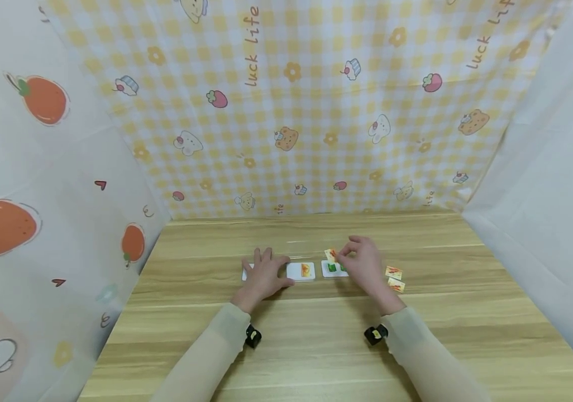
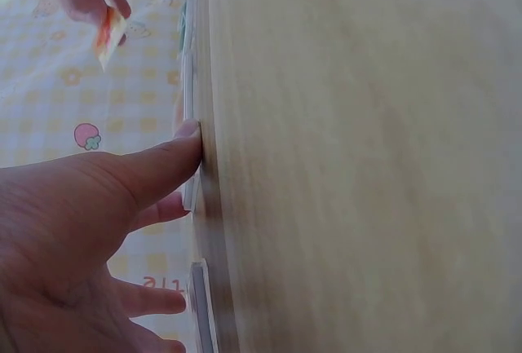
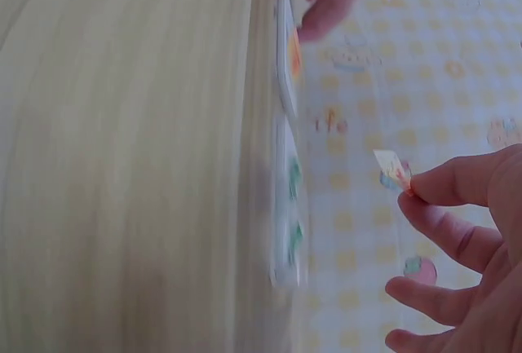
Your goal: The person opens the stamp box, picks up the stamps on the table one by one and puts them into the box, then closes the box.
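Note:
My right hand point(image 1: 364, 262) pinches a small picture card point(image 1: 330, 255) with an orange-red print between thumb and index finger. In the right wrist view this small card point(image 3: 393, 169) hangs in the air, apart from the board. In the head view it overlaps the far edge of a white board point(image 1: 333, 274) with green pictures. My left hand point(image 1: 264, 274) holds the middle white board point(image 1: 295, 271), which bears an orange picture at its right end, with thumb and index finger at opposite long edges. Its other fingers spread over the left white board point(image 1: 245, 273), mostly hidden beneath them.
Two small picture cards point(image 1: 394, 272) with orange-red prints lie on the wooden table point(image 1: 306, 340), right of my right hand. A yellow checked cloth point(image 1: 311, 117) hangs behind the table, and pale cloths point(image 1: 548, 184) flank both sides.

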Available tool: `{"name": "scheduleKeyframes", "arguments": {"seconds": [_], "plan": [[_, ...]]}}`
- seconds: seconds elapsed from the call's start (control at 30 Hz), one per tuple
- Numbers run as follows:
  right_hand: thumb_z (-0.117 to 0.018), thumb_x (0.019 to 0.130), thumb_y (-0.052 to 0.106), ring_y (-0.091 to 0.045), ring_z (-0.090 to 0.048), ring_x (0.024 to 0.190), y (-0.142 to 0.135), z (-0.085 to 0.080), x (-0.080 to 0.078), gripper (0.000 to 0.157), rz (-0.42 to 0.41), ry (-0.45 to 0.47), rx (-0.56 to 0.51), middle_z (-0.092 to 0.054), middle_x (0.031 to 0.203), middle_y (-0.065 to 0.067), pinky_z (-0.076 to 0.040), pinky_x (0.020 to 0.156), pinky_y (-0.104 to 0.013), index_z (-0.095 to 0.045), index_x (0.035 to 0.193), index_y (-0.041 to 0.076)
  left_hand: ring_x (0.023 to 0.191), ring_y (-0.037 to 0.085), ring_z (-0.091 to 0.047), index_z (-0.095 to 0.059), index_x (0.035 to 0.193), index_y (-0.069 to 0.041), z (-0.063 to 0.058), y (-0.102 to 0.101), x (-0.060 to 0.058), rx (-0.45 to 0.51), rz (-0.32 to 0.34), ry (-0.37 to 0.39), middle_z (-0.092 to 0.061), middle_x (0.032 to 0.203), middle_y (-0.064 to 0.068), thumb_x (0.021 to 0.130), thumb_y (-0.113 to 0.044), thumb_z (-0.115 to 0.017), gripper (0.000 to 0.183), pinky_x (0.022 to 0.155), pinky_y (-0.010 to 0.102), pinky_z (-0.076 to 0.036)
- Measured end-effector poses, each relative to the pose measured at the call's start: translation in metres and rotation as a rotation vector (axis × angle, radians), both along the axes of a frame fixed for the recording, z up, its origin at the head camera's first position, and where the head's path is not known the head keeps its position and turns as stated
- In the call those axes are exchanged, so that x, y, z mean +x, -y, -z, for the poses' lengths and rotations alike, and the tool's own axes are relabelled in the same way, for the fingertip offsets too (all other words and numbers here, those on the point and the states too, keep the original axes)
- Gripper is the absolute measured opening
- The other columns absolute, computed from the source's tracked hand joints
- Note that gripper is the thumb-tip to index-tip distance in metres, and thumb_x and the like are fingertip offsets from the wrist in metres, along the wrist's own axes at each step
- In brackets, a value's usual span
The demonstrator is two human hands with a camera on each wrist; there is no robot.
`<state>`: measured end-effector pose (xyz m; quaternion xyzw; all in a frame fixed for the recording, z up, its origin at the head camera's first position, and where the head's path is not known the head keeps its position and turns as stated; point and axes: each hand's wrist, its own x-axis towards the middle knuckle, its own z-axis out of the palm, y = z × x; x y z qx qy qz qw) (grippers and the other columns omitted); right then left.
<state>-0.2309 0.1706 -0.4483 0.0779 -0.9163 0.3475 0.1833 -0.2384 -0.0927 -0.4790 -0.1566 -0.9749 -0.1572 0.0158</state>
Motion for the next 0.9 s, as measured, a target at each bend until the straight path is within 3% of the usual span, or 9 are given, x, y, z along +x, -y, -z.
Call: {"name": "scheduleKeyframes", "arguments": {"seconds": [0.23, 0.5, 0.9], "plan": [[-0.069, 0.072, 0.022, -0.032, -0.05, 0.106, 0.034, 0.008, -0.003, 0.02, 0.053, -0.011, 0.05, -0.061, 0.111, -0.012, -0.033, 0.087, -0.057, -0.062, 0.054, 0.026, 0.128, 0.049, -0.014, -0.056, 0.122, -0.033, 0.001, 0.0, -0.001, -0.002, 0.001, 0.005, -0.031, 0.14, 0.018, 0.069, -0.057, -0.068, 0.06, 0.089, 0.074, -0.007], [-0.065, 0.073, 0.029, -0.032, -0.038, 0.116, 0.07, 0.013, 0.001, 0.022, 0.093, 0.123, 0.108, -0.056, 0.119, -0.008, -0.019, 0.09, -0.063, -0.057, 0.053, 0.027, 0.128, 0.051, -0.013, -0.056, 0.122, -0.034, 0.003, 0.001, -0.002, -0.002, -0.006, 0.021, -0.03, 0.141, 0.02, 0.068, -0.059, -0.068, 0.061, 0.087, 0.075, -0.006], [-0.064, 0.069, 0.035, -0.035, -0.031, 0.123, 0.105, 0.02, -0.005, 0.022, 0.167, 0.19, 0.218, -0.055, 0.118, -0.004, -0.013, 0.091, -0.069, -0.053, 0.052, 0.027, 0.126, 0.053, -0.015, -0.056, 0.121, -0.033, 0.002, 0.001, -0.006, 0.009, 0.013, -0.005, -0.032, 0.139, 0.021, 0.067, -0.06, -0.068, 0.061, 0.084, 0.077, -0.007]]}}
